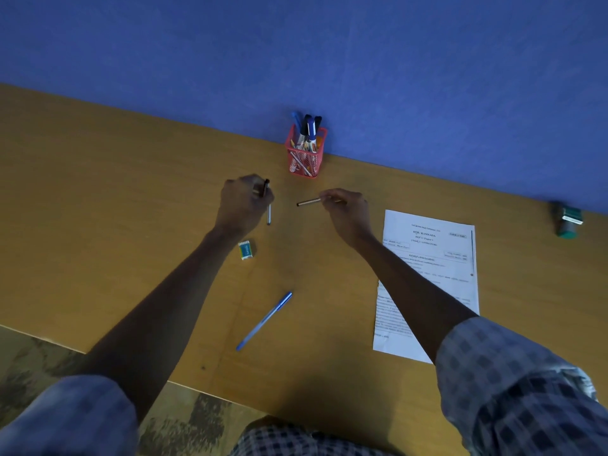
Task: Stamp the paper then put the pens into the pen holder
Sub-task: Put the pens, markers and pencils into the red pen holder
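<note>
The red mesh pen holder (305, 155) stands at the far edge of the wooden desk (98, 199), against the blue wall (296, 44). It already holds several markers and pens, caps up, leaning toward the wall. Just in front of it, the left hand (241, 205) is closed around a dark pen (267, 202), held roughly upright, while the right hand (345, 212) pinches a brown pencil-like pen (308, 202) lying level, its tip pointing toward the left hand. A blue pen (264, 321) lies loose on the desk nearer the person, between the two forearms, with bare desk around it. A small eraser (246, 250) sits just beside the left wrist. The printed paper (427, 258) lies to the right, partly under the right forearm; its heading reads "KANNADA", and the rest is too small to read. The green stamp (567, 220) rests well apart at the far right, near the wall.
</note>
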{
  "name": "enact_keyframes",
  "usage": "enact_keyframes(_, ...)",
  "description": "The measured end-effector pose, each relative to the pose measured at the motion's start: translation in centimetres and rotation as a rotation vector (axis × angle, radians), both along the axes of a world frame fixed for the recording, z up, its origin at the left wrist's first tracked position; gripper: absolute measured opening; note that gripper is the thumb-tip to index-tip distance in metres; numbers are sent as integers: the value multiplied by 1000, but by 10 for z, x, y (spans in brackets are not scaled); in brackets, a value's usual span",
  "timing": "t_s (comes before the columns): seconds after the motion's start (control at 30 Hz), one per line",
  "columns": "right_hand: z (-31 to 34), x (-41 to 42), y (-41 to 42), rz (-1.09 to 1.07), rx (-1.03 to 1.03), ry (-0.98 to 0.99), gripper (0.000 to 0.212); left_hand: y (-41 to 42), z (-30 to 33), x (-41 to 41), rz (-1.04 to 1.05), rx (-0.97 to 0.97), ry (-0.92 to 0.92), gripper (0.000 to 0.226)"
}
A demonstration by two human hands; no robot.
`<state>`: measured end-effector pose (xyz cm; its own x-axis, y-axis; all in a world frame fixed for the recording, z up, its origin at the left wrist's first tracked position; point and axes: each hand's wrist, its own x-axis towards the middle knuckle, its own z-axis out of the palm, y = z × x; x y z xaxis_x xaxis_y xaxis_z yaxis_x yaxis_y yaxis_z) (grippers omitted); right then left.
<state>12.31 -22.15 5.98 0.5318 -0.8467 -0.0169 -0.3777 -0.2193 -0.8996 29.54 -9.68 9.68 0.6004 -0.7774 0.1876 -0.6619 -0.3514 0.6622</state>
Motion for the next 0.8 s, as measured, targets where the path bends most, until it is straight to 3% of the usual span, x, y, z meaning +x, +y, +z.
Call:
enact_keyframes(0.33,40,31,-42,-81,-330,13,22,-76,40,27,-25,-289,51,17)
enact_keyframes(0.8,54,61,-72,-56,-451,225,23,-130,16,40,-35,-321,49,19)
